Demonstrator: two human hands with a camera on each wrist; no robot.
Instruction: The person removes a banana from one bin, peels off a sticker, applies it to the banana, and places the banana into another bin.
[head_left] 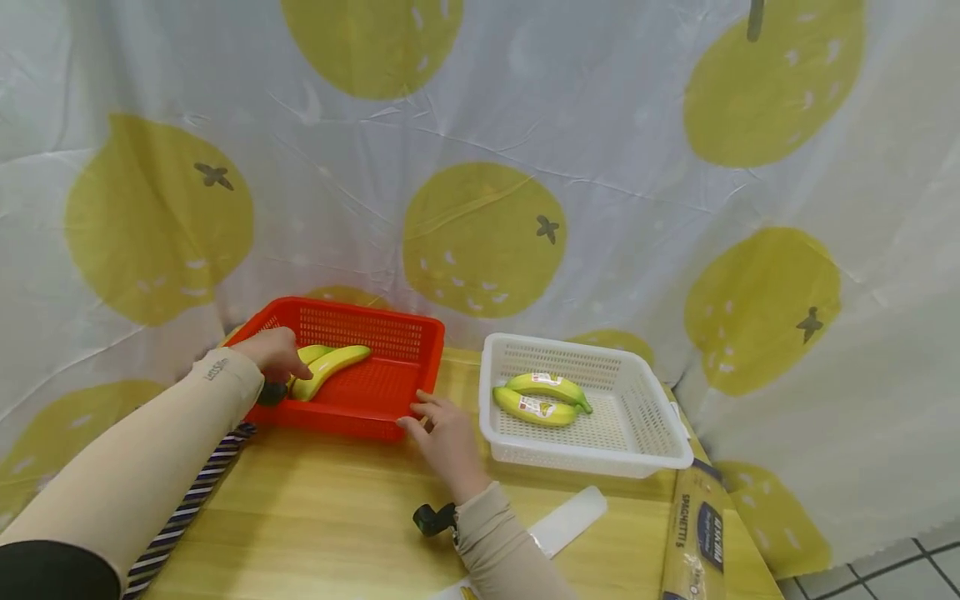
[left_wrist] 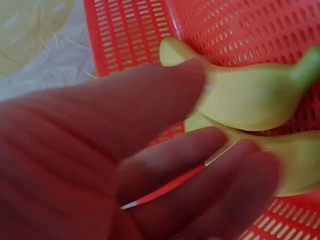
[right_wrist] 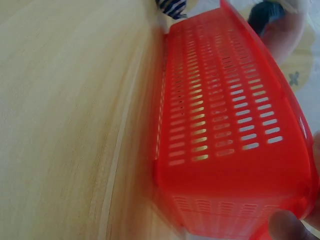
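- My left hand (head_left: 276, 353) reaches into the red basket (head_left: 390, 333); fingers (left_wrist: 200, 155) relaxed, lying against two bananas (head_left: 330, 367) at its left end, not curled round them.
- My right hand (head_left: 442, 433) rests extended fingers on the basket's near right corner, probably steadying it on the desk (head_left: 315, 517).
- Count: two baskets, red and white (head_left: 660, 442); two bananas in each.

The left hand (head_left: 273, 350) hides the bananas' (head_left: 330, 365) near ends (wrist view blurred).
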